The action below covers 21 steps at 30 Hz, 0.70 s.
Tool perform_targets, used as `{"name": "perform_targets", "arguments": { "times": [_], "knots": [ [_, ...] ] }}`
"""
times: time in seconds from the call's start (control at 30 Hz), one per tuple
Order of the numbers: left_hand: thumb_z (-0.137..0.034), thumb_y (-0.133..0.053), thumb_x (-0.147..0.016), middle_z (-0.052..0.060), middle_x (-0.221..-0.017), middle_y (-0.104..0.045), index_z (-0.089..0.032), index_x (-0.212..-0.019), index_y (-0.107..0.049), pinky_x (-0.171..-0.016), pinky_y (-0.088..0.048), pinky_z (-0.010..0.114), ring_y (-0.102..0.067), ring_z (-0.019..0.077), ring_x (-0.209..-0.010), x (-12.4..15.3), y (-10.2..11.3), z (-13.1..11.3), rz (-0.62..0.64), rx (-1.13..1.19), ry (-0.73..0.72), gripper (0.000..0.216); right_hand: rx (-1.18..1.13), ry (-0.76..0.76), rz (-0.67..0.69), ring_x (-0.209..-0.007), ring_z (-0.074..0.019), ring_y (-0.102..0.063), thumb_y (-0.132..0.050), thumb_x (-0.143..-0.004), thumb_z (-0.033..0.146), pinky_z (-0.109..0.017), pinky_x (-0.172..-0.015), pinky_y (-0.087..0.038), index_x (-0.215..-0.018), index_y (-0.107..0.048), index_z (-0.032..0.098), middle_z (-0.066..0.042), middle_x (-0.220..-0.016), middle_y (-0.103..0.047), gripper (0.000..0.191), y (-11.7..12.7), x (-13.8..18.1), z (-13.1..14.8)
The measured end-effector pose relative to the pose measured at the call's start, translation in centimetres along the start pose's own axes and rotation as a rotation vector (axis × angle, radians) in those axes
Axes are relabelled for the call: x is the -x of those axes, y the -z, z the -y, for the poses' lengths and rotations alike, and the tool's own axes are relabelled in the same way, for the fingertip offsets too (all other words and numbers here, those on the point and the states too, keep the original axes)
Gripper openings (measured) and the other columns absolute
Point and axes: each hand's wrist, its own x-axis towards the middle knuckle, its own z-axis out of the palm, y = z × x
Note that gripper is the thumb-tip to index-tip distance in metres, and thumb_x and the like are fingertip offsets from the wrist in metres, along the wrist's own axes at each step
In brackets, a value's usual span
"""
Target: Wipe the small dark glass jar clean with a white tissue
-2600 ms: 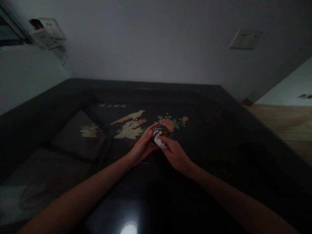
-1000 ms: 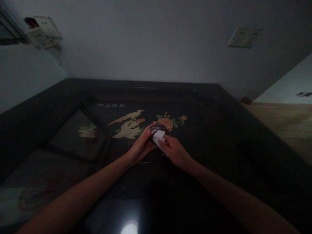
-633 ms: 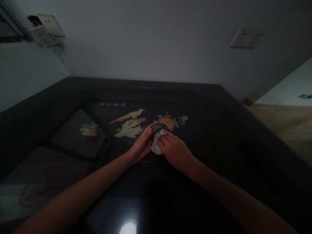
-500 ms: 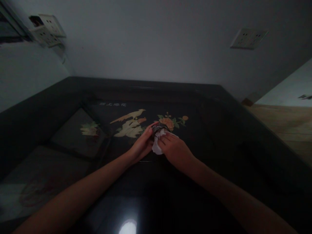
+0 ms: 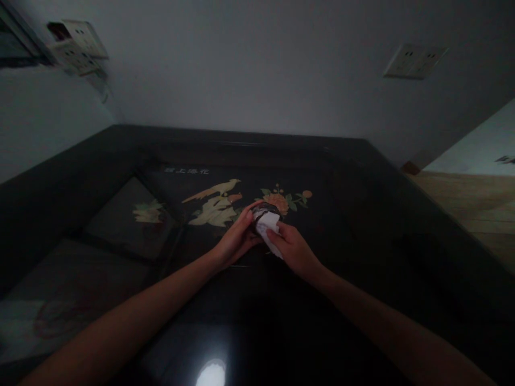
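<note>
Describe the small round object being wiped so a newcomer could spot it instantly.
On the dark lacquered table, find the painted bird and flowers. Just right of the bird, the small dark jar sits between both hands, the only raised object, half covered by a white tissue.

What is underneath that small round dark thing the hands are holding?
Under the small round dark object lies the glossy black table, painted with a bird and flowers. The white tissue and both hands cover its underside.
</note>
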Motion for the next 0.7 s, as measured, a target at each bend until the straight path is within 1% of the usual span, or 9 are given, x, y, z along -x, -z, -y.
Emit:
{"name": "perform_targets", "arguments": {
  "times": [0.07,0.13,0.2,0.27,0.37,0.47,0.53,0.6,0.7],
  "knots": [
    [-0.04,-0.061,-0.085,0.008,-0.128,-0.058,-0.027,-0.129,-0.051,-0.083,-0.05,0.032,-0.059,0.0211,-0.104,0.1,-0.1,-0.1,0.003,0.009,-0.001,0.046,0.213,0.053,0.069,-0.084,-0.0194,-0.066,-0.044,-0.087,0.009,-0.03,-0.078,-0.049,-0.104,-0.065,0.012,-0.009,-0.095,-0.071,0.027,0.1,0.2,0.3],
    [-0.039,-0.062,-0.085,0.008,-0.127,-0.059,-0.025,-0.128,-0.052,-0.089,-0.048,0.032,-0.059,0.0212,-0.108,0.1,-0.3,-0.1,0.005,0.026,-0.014,0.046,0.472,0.127,0.133,-0.09,-0.0208,-0.066,-0.044,-0.085,0.003,-0.032,-0.083,-0.049,-0.106,-0.064,0.011,-0.012,-0.103,-0.07,0.03,0.2,0.4,0.7],
    [-0.038,-0.063,-0.085,0.007,-0.126,-0.06,-0.024,-0.126,-0.054,-0.095,-0.045,0.031,-0.058,0.0206,-0.111,0.1,-0.3,-0.1,-0.003,0.045,-0.027,0.045,0.726,0.226,0.187,-0.097,-0.0231,-0.065,-0.045,-0.086,0.002,-0.035,-0.089,-0.049,-0.106,-0.064,0.01,-0.015,-0.107,-0.07,0.029,0.2,0.5,0.9],
    [-0.036,-0.062,-0.085,0.006,-0.125,-0.061,-0.023,-0.125,-0.055,-0.097,-0.043,0.031,-0.058,0.0194,-0.111,0.0,-0.3,0.0,-0.017,0.056,-0.036,0.043,0.931,0.334,0.207,-0.099,-0.0246,-0.065,-0.047,-0.088,0.005,-0.038,-0.094,-0.048,-0.105,-0.066,0.008,-0.017,-0.104,-0.07,0.025,0.2,0.5,0.9],
    [-0.035,-0.062,-0.086,0.006,-0.122,-0.063,-0.022,-0.123,-0.057,-0.098,-0.043,0.031,-0.059,0.0182,-0.107,-0.2,-0.3,0.1,-0.026,0.064,-0.044,0.04,1.095,0.428,0.179,-0.099,-0.0249,-0.066,-0.049,-0.089,0.006,-0.038,-0.1,-0.046,-0.106,-0.066,0.004,-0.018,-0.102,-0.071,0.025,0.0,0.4,0.8],
    [-0.035,-0.063,-0.085,0.007,-0.122,-0.063,-0.022,-0.124,-0.057,-0.098,-0.042,0.031,-0.059,0.0187,-0.107,-0.2,-0.3,0.2,-0.023,0.06,-0.046,0.041,1.124,0.416,0.163,-0.1,-0.0254,-0.066,-0.047,-0.089,0.006,-0.039,-0.101,-0.046,-0.109,-0.066,0.004,-0.019,-0.105,-0.071,0.027,0.0,0.5,0.8],
    [-0.036,-0.064,-0.084,0.007,-0.123,-0.062,-0.022,-0.125,-0.056,-0.098,-0.041,0.031,-0.058,0.0192,-0.108,-0.1,-0.3,0.1,-0.024,0.057,-0.046,0.044,1.076,0.372,0.172,-0.104,-0.0252,-0.064,-0.046,-0.09,0.006,-0.039,-0.103,-0.044,-0.11,-0.065,0.005,-0.019,-0.109,-0.07,0.028,0.0,0.6,1.0],
    [-0.037,-0.065,-0.083,0.007,-0.125,-0.061,-0.023,-0.126,-0.055,-0.097,-0.042,0.032,-0.057,0.0202,-0.111,-0.1,-0.2,0.1,-0.022,0.055,-0.033,0.046,0.965,0.304,0.185,-0.108,-0.0244,-0.062,-0.044,-0.089,0.005,-0.039,-0.103,-0.043,-0.111,-0.065,0.007,-0.017,-0.112,-0.068,0.03,0.1,0.6,1.3],
    [-0.039,-0.064,-0.084,0.008,-0.128,-0.059,-0.024,-0.127,-0.054,-0.094,-0.044,0.033,-0.056,0.0229,-0.114,-0.1,-0.1,0.1,0.012,0.047,-0.024,0.047,0.665,0.157,0.179,-0.102,-0.0221,-0.064,-0.043,-0.087,0.003,-0.035,-0.093,-0.047,-0.108,-0.065,0.012,-0.012,-0.109,-0.07,0.031,0.4,0.5,1.4]
  ]
}}
